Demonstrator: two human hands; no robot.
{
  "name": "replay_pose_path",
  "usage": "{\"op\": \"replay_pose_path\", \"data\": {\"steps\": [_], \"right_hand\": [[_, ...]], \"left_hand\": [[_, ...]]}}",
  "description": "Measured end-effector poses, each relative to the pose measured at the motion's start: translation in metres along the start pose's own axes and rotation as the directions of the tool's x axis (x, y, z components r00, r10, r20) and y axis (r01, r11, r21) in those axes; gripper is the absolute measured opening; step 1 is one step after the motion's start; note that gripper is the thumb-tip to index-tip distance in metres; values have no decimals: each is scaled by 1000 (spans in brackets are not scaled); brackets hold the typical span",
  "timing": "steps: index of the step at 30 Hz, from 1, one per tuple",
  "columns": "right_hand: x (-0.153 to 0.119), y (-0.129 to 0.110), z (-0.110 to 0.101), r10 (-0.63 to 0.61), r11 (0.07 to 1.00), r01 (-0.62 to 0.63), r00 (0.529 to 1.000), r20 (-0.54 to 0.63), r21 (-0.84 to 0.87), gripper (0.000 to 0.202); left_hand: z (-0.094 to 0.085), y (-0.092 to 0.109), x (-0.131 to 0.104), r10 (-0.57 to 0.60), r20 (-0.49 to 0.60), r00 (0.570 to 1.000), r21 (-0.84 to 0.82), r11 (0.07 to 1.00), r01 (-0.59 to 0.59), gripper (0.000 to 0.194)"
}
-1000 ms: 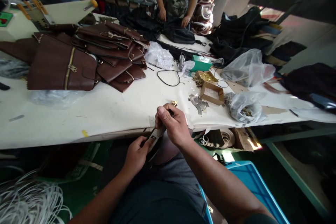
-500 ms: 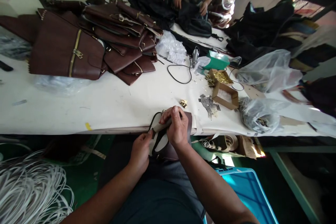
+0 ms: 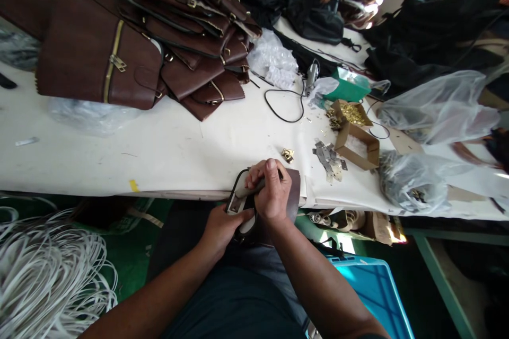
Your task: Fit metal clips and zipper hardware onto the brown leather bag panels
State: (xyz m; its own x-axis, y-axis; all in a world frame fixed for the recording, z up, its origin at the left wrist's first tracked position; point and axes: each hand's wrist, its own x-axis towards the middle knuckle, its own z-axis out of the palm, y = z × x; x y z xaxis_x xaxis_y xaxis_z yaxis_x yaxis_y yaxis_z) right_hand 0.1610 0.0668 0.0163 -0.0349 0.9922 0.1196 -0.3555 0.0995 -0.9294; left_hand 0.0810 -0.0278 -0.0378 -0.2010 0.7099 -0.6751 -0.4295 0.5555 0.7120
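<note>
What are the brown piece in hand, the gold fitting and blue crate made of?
Brown piece: leather or imitation, by its smooth, dull surface. Gold fitting: probably polished metal, by its bright glints. Blue crate: likely smooth plastic, by its rounded rim.

- A white-covered worktable (image 3: pixel 191 153) stretches across a workshop, its left side loaded with brown leather bag parts (image 3: pixel 85 63) and clear plastic (image 3: pixel 95 115)
- At centre, gold-coloured hardware (image 3: pixel 288 155) sits near the front edge, a looped black cord (image 3: pixel 288 122) farther back
- To the right, thin metal plates (image 3: pixel 329 160) lie beside an open cardboard box (image 3: pixel 353 157), a green box (image 3: pixel 347 87) behind
- At front left, a yellow scrap (image 3: pixel 134 186) rests on the edge
</note>
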Motion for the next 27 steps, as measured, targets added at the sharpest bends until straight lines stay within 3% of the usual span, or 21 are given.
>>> {"op": "replay_pose_path", "data": {"steps": [4,15,22,27], "right_hand": [[2,-1,-1,-12,999,14,999,-33,47,47],[-2,2,-11,22,999,-25,996,87,26,44],[-13,-5,-14,-93,977,145,951,294,-158,43],[-16,-27,-11,-148,983,174,940,307,-59,35]], "left_hand": [[5,1,2,-7,-18,1000,-29,1000,6,42],[13,1,4,-11,-44,999,-70,998,8,44],[12,5,-3,46,-48,998,-1,999,-46,35],[13,5,-4,58,-66,996,20,998,-57,34]]}}
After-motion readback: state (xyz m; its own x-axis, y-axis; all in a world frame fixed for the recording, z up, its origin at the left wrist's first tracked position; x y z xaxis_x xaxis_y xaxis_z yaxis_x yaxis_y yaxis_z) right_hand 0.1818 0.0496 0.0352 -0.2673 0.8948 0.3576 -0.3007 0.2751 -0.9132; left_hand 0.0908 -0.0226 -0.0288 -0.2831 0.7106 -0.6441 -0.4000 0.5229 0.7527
